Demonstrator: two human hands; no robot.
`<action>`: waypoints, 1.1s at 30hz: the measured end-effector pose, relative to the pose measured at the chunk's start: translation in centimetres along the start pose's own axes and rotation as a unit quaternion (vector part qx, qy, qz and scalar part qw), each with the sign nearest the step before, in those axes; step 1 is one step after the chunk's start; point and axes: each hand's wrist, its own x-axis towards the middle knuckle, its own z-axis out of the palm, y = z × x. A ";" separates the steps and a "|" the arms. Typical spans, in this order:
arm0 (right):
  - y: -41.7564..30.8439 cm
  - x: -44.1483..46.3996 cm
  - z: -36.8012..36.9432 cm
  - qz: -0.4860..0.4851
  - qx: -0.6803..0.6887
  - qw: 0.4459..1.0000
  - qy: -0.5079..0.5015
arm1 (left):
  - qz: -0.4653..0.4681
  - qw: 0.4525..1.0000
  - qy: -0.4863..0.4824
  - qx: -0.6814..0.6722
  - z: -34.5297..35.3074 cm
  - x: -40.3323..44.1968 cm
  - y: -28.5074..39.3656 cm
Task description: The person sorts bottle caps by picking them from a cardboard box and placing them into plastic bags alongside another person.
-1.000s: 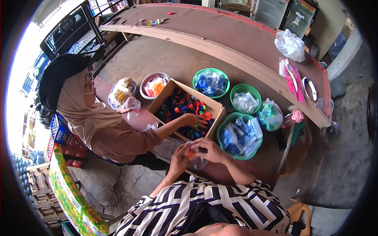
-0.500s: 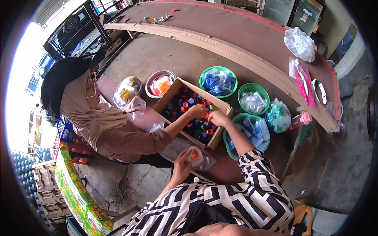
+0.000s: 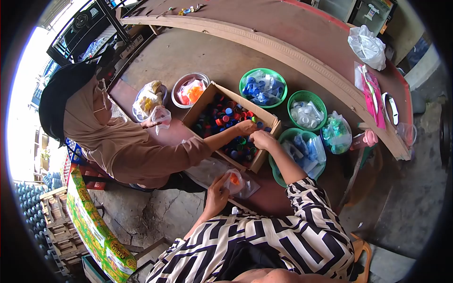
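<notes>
My left hand (image 3: 217,194) grips a clear plastic bag (image 3: 239,184) with orange caps (image 3: 234,178) inside, close to the table's near edge. At the right side of a cardboard box (image 3: 262,162), my right hand (image 3: 263,140) reaches in with its fingers curled together; whatever they hold is hidden. Bottle caps (image 3: 228,112) in blue, red, green and black fill the box. Beside my right hand is a co-worker's hand (image 3: 246,127), also over the caps. That person's other hand (image 3: 151,122) holds a small clear bag (image 3: 162,118).
Green baskets hold bagged blue caps (image 3: 262,89), white caps (image 3: 306,114) and light-blue caps (image 3: 306,150). Bagged green caps (image 3: 337,134) stand at right. Bowls of orange caps (image 3: 192,92) and yellow caps (image 3: 151,101) lie beyond the box. A wooden beam (image 3: 283,49) crosses the table.
The view has shifted slightly. My right hand has stayed at the box's right side, and the co-worker's hand is still beside it. My left hand keeps its hold on the bag.
</notes>
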 end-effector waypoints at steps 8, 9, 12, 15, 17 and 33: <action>-2.0 0.6 4.3 -0.107 0.063 0.984 -0.127 | 0.003 1.000 -0.007 -0.013 0.2 0.4 -0.2; -2.3 0.0 4.2 -0.051 0.057 0.994 -0.081 | 0.010 1.000 -0.007 -0.006 0.2 0.4 -0.3; -2.0 0.9 4.0 -0.053 0.035 0.985 0.159 | 0.009 1.000 -0.007 -0.001 0.1 0.3 -0.3; -2.3 1.2 4.2 -0.070 0.021 0.989 0.127 | 0.008 1.000 -0.007 -0.001 0.1 0.3 -0.2; -2.9 0.6 4.7 -0.106 -0.009 0.989 0.102 | 0.016 1.000 -0.006 0.000 0.1 0.3 -0.1; -3.5 1.2 5.7 0.013 -0.080 0.991 0.105 | 0.035 0.999 -0.007 0.000 -0.4 -0.5 -0.4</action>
